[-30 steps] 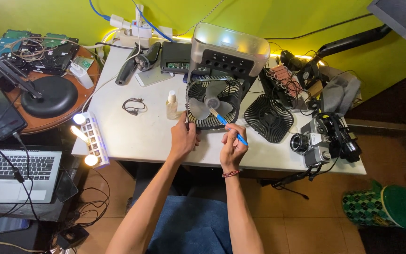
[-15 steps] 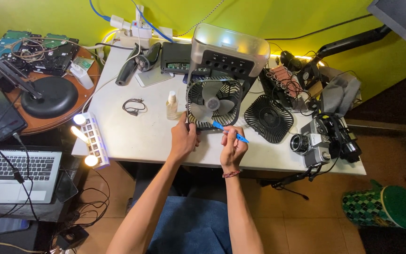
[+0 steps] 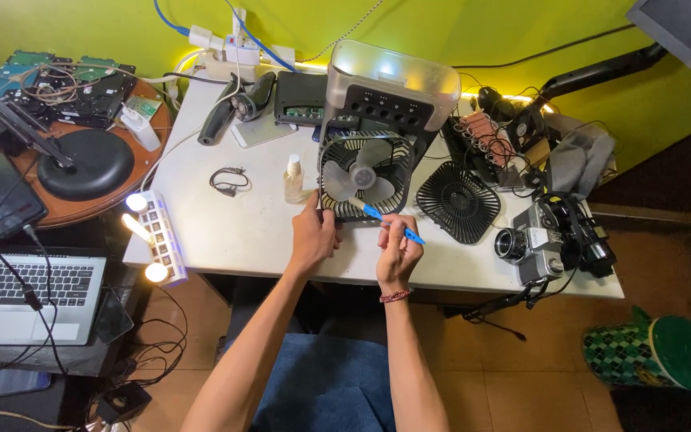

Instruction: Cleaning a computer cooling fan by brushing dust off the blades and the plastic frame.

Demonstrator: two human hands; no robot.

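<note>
We see the left hand (image 3: 313, 238) closed around the lower left edge of the small grey desk fan with its front grille off (image 3: 367, 172), fingers curled against the black cage. The fan stands near the front of the white tabletop (image 3: 241, 232), pale blades exposed, its grey box-shaped top tilted back toward the yellow-green wall (image 3: 457, 24).

The right hand (image 3: 398, 254) is pinched shut on a slim blue-handled tool (image 3: 392, 223), whose tip reaches the fan's lower rim. A woven band sits at that wrist.

Just right of the fan lies the detached black square fan grille (image 3: 459, 200), flat on the tabletop. A small clear spray bottle (image 3: 293, 179) stands just left of the fan. A silver camera (image 3: 531, 245) sits at the right edge. An open laptop (image 3: 29, 292) rests below left.
</note>
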